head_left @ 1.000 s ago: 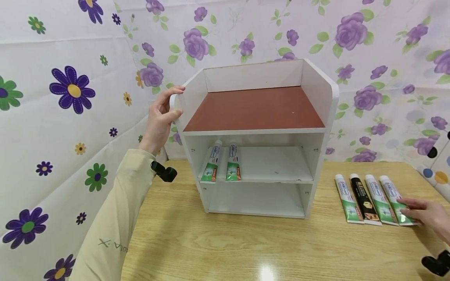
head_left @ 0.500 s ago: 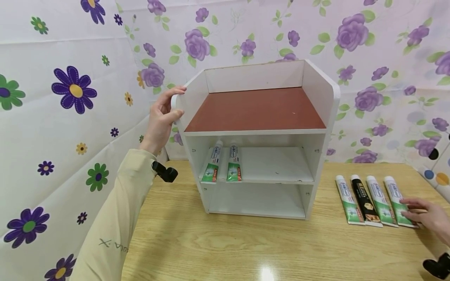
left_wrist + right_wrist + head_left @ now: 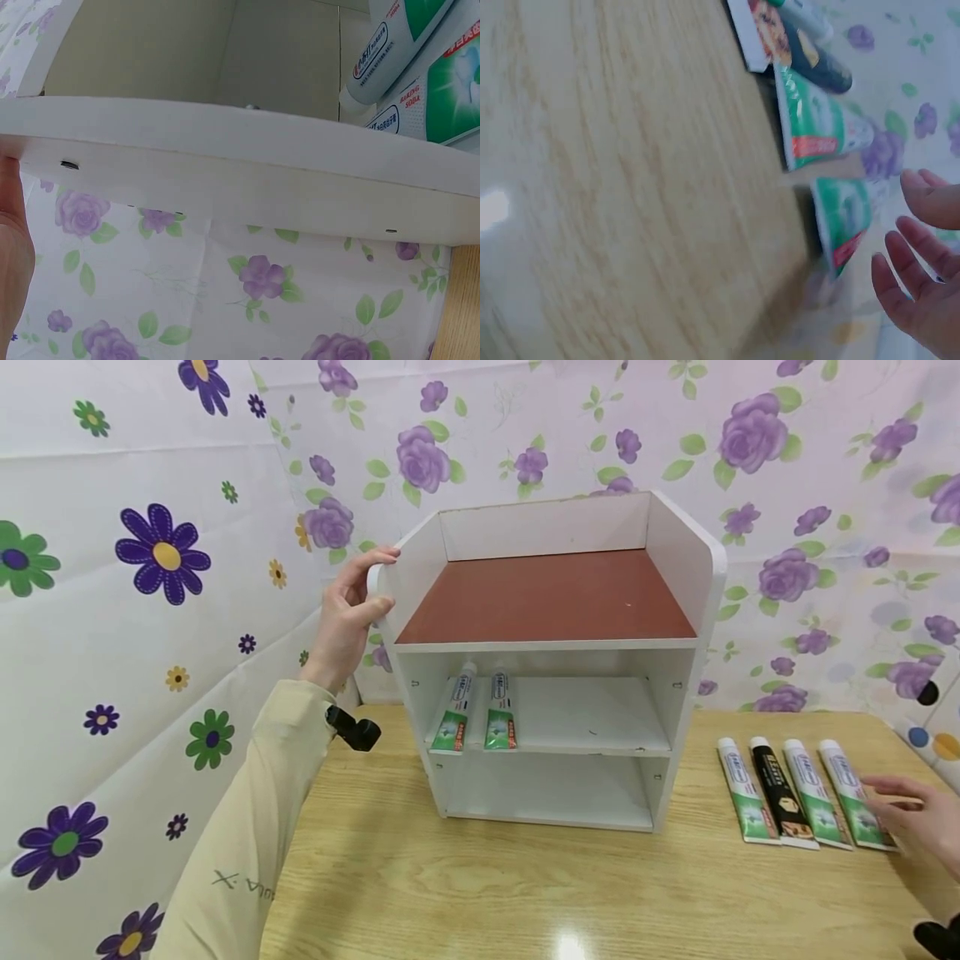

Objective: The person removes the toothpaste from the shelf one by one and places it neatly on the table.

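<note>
My left hand (image 3: 341, 610) grips the upper front edge of the left side panel of a small white shelf unit (image 3: 678, 727), thumb in front and fingers over the edge. In the left wrist view only part of the hand (image 3: 11, 255) shows at the left. At the far right of the table, my right hand (image 3: 915, 814) is beside the rightmost green-and-white toothpaste tube (image 3: 851, 789). The right wrist view shows that hand's fingers (image 3: 911, 262) loosely spread, nothing between them, a little apart from the toothpaste tube (image 3: 845, 217).
Left of that tube lie another green-and-white tube (image 3: 816, 789), a black toothpaste tube (image 3: 782, 789) and a third green-and-white one (image 3: 747, 789). Two more tubes, a left one (image 3: 453, 714) and a right one (image 3: 500, 714), lie on the middle shelf (image 3: 585, 714). Flowered cloth hangs behind.
The rightmost tube has shifted slightly right, widening the gap to its neighbour. My right hand has then come away from it to the right. My left hand keeps its grip on the panel.
</note>
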Available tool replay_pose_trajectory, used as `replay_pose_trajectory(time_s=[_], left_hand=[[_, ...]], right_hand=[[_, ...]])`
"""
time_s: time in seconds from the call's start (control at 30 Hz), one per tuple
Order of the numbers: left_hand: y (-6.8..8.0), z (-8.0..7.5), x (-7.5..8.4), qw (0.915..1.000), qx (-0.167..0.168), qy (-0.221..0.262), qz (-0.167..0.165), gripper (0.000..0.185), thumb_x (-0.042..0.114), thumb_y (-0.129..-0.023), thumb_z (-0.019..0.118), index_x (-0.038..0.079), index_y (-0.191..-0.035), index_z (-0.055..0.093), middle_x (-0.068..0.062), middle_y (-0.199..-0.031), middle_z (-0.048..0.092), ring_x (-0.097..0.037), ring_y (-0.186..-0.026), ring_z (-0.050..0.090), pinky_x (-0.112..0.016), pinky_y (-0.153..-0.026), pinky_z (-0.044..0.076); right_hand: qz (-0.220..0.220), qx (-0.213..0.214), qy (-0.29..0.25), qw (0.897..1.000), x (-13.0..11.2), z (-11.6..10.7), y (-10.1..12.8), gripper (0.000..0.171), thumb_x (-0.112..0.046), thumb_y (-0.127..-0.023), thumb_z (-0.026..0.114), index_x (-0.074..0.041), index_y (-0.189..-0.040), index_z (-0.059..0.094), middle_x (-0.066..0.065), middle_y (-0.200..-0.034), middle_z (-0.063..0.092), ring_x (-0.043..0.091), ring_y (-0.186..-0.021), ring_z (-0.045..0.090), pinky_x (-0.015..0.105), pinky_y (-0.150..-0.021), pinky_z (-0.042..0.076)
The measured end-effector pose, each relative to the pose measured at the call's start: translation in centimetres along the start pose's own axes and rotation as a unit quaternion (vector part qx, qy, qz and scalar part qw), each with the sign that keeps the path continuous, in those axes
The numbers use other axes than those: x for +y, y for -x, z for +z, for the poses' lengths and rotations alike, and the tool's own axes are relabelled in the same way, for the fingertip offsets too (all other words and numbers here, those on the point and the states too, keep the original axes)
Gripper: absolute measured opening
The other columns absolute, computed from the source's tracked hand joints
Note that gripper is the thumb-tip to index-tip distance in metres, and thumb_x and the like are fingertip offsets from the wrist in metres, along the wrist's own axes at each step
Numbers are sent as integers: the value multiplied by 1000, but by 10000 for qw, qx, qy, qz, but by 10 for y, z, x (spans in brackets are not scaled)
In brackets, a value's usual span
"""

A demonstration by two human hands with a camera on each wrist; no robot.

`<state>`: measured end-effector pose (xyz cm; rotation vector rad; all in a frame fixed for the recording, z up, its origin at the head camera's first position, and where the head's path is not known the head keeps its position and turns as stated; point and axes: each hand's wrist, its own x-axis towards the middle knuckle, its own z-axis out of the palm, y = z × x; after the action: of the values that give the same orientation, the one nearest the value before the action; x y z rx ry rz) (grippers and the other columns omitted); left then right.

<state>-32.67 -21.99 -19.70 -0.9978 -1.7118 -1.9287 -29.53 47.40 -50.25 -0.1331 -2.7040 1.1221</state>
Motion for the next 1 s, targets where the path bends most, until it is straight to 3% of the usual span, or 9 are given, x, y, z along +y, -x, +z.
replay_pose_trajectory(time_s=[0.13, 0.27, 0.37, 0.53, 0.77, 1.0], left_hand=[[0, 0, 0, 10000, 9, 1, 14, 44, -17, -76, 47, 7, -110, 60, -12, -130, 42, -27, -118, 35, -33, -82, 37], [0, 0, -1, 10000, -30, -13, -14, 44, -17, -76, 48, 7, -111, 60, -12, -131, 42, -27, -118, 35, -35, -83, 37], [0, 0, -1, 10000, -67, -32, -43, 43, -16, -77, 48, 8, -111, 60, -12, -131, 42, -28, -117, 35, -36, -84, 37], [-1, -1, -1, 9999, -111, 55, -40, 43, -17, -77, 48, 8, -110, 60, -12, -132, 41, -28, -118, 34, -34, -83, 38], [-1, -2, 0, 9998, -141, 108, -90, 42, -16, -78, 50, 9, -111, 60, -12, -132, 41, -29, -118, 34, -35, -84, 38], [-1, -2, 0, 9998, -135, 70, -83, 42, -15, -77, 50, 9, -110, 61, -12, -132, 41, -29, -117, 35, -36, -85, 38]], right_hand=[[-391, -266, 11, 9989, -42, -5, 9, 53, -29, -90, 56, 11, -122, 44, 32, -110, 48, 34, -84, 53, 37, -59, 47], [-647, -619, -224, 9957, -70, -5, 14, 47, -29, -89, 57, 6, -120, 49, -6, -101, 55, 1, -78, 52, 33, -61, 49], [-845, -1106, -533, 9888, -92, -2, 17, 44, -27, -89, 58, 4, -119, 52, -20, -100, 49, -6, -78, 51, 35, -63, 49], [-1355, -1998, -934, 9659, -135, 3, 22, 37, -21, -90, 56, 0, -120, 53, -7, -107, 57, 5, -88, 57, 36, -67, 49], [-2249, -3050, -1641, 9107, -189, 14, 26, 28, -4, -92, 51, 0, -119, 54, 12, -109, 59, 20, -91, 59, 36, -68, 49], [-2609, -3246, -1758, 8920, -225, 27, 27, 26, -3, -90, 53, -2, -115, 57, 10, -108, 59, 22, -88, 60, 37, -68, 49]])
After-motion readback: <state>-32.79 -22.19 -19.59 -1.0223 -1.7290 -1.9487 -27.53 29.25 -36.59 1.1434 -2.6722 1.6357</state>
